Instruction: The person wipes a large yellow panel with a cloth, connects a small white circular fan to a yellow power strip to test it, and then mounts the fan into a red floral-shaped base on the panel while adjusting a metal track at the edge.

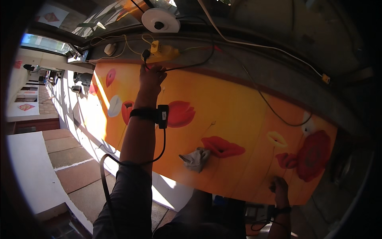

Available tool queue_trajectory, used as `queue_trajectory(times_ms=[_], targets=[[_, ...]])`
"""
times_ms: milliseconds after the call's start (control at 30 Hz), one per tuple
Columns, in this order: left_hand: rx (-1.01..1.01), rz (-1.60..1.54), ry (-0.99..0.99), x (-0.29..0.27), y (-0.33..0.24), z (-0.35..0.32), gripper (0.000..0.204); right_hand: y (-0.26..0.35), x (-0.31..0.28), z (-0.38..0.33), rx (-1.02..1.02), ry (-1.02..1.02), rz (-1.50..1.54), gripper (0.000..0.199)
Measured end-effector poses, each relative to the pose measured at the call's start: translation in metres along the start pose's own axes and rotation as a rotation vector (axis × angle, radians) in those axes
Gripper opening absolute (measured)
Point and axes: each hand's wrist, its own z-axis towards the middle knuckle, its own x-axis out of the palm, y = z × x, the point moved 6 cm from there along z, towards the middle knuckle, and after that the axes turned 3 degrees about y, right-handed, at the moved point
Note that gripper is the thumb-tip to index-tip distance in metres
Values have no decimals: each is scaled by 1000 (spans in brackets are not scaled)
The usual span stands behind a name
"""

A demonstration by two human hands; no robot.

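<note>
So the table (234,105) here has a loud orange top with big red flowers printed on it. The left hand (152,75) is at the table's far edge, toward its left end, fingers bent, right by the yellow power strip (169,51). That strip sits on the dark ledge (227,59) just past the table. There's a black plug (146,54) at the strip, just ahead of the fingers. Can't tell if they're actually gripping the plug or its cord (193,65), tbh. The cord runs from the hand up to a round white base (169,22) beyond the table.

The right hand (278,185) is over the table's near edge, toward the right end, fingers curled in. It's dark there, so can't tell whether it's holding anything. A crumpled grey cloth (195,160) lies near the middle of the table's near side, between the two arms.
</note>
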Motion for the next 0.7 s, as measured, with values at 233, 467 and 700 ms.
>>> queue_trajectory(times_ms=[233, 467, 700], targets=[[14, 48, -28, -7, -7, -1, 38, 9, 14, -2, 18, 10, -35, 19], [-122, -119, 69, -21, 3, 0, 16, 57, 55, -6, -126, 106, -112, 21], [-176, -123, 130, 29, 33, -51, 37, 112, 113, -7, -243, 195, -186, 30]])
